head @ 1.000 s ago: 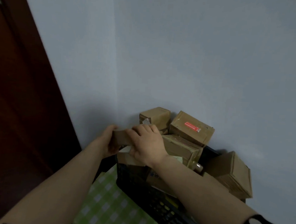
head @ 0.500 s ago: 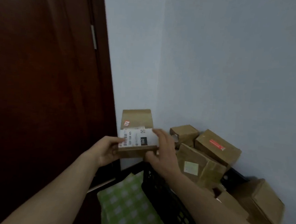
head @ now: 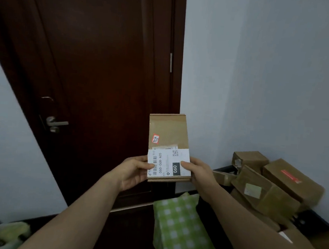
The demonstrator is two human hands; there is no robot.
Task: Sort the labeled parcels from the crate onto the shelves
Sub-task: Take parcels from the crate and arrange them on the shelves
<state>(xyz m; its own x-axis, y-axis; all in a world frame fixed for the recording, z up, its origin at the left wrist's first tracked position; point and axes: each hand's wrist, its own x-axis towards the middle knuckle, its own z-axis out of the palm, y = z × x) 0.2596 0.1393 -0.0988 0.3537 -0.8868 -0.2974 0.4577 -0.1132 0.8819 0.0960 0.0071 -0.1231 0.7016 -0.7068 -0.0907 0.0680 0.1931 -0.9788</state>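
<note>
Left hand grip: the left hand (head: 132,172) pinches the near left corner of the held parcel (head: 168,132), thumb pressed on the face and fingers tucked behind it.
Right hand grip: the right hand (head: 199,172) holds the near right corner the same way, thumb on top and fingers curled underneath.
Held parcel: a flat brown carton, raised in front of the chest and clear of the crate, tilted with its face towards the camera.
Shipping label: the white shipping label (head: 168,164) covers the near end of the face, and both thumbs rest on its edges. The print reads 060-06B-A05, with 060 in a black block.
Small sticker: a red-edged sticker (head: 156,138) with handwriting sits just above the label. It looks like 3-2-1, but I cannot be sure.
Step in hand: probably reading the code to choose a shelf.
Crate: the black crate (head: 222,168) stands low at the right, against the wall.
Parcels left: several brown boxes are heaped in the crate, among them a box with a red strip (head: 291,180), a box with a pale sticker (head: 261,192) and a small box (head: 250,159) behind them.
Shelves: not in view, so what already stands on them cannot be told.
Progress: one parcel is out and unplaced, and most of the sorting looks left to do.
Around: a green checked bag (head: 180,231) lies below the hands, and a dark door (head: 105,72) stands behind the parcel.
</note>
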